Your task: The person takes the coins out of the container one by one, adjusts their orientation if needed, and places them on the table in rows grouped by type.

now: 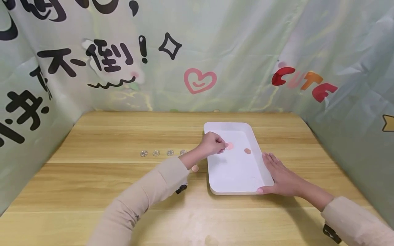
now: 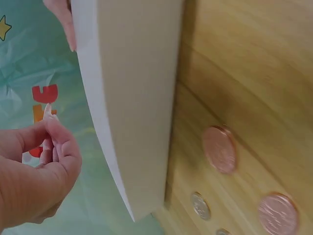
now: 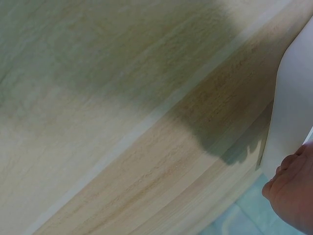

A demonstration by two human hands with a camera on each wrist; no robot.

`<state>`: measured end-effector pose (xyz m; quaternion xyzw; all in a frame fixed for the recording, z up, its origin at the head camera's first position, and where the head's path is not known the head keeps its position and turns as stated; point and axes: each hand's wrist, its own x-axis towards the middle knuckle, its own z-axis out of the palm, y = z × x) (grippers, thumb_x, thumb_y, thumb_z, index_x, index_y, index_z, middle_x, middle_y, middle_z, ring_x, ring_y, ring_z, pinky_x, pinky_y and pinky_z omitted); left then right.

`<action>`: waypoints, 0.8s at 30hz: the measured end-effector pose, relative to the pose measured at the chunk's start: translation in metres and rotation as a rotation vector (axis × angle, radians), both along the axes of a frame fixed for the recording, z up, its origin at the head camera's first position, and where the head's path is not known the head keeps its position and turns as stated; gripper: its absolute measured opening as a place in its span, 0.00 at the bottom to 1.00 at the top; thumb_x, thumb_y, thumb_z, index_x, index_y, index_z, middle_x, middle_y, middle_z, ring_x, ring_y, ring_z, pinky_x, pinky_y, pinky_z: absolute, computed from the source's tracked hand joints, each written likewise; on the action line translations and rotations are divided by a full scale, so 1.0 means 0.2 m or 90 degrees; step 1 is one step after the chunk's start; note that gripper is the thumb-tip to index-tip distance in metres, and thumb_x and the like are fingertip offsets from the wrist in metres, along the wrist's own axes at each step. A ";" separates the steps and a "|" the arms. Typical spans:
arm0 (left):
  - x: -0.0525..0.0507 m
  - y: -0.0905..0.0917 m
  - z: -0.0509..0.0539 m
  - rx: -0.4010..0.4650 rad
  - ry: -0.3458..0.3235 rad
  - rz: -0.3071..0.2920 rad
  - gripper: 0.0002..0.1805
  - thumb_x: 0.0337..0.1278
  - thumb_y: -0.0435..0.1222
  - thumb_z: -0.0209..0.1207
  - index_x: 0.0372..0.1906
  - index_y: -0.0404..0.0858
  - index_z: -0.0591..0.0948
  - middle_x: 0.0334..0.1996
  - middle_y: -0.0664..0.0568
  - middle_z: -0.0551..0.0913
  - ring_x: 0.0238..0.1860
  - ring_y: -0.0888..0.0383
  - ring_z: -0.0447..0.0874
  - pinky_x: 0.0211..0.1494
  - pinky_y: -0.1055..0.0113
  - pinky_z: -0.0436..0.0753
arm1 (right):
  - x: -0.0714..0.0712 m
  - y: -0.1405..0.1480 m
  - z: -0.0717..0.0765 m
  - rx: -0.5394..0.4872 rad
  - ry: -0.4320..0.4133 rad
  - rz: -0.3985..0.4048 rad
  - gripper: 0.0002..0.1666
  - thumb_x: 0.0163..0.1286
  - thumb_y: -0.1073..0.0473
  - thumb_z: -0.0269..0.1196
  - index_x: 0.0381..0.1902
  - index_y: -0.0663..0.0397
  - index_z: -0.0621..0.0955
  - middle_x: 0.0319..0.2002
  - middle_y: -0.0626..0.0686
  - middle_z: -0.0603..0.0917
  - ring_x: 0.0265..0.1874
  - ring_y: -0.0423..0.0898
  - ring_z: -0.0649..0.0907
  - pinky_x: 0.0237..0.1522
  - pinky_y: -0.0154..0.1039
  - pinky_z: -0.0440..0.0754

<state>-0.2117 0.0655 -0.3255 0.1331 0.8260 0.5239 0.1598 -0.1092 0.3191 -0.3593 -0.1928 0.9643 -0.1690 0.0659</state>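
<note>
My left hand (image 1: 213, 142) hovers over the white tray (image 1: 237, 181) and pinches a copper-coloured coin (image 1: 229, 146) between thumb and fingertips. From the left wrist view, the left hand (image 2: 44, 171) shows only a thin pale edge at its fingertips. Another copper coin (image 1: 247, 151) lies inside the tray. At the tray's front right corner, my right hand (image 1: 281, 179) rests with fingers extended along the outer side and the thumb at the front rim. Part of the right hand (image 3: 293, 188) appears beside the tray wall in the right wrist view.
Several silver coins (image 1: 170, 153) form a row on the wooden table (image 1: 92, 191), left of the tray. Near my left forearm lies a copper coin (image 1: 195, 168); two copper coins show in the left wrist view, one nearer the tray (image 2: 219, 149). A printed curtain (image 1: 240, 68) surrounds the table's back and sides.
</note>
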 end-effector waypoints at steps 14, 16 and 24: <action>0.04 -0.21 -0.07 -0.016 0.017 -0.003 0.09 0.58 0.32 0.58 0.31 0.28 0.82 0.30 0.38 0.84 0.31 0.48 0.84 0.36 0.67 0.83 | 0.00 0.00 0.01 0.003 0.000 0.002 0.68 0.50 0.35 0.66 0.68 0.77 0.46 0.69 0.75 0.47 0.69 0.69 0.46 0.65 0.24 0.22; 0.05 -0.24 -0.08 -0.014 0.025 -0.001 0.09 0.58 0.32 0.58 0.30 0.28 0.82 0.29 0.37 0.84 0.29 0.49 0.83 0.36 0.69 0.82 | 0.00 0.00 0.00 0.004 0.002 0.002 0.68 0.49 0.35 0.66 0.68 0.77 0.46 0.69 0.75 0.48 0.69 0.69 0.46 0.64 0.21 0.22; 0.10 -0.38 -0.15 0.002 0.010 0.034 0.06 0.56 0.28 0.57 0.28 0.29 0.80 0.25 0.39 0.82 0.24 0.58 0.77 0.27 0.74 0.75 | 0.00 0.00 0.00 0.003 0.000 0.006 0.68 0.50 0.35 0.66 0.68 0.77 0.46 0.69 0.74 0.47 0.69 0.69 0.46 0.64 0.22 0.22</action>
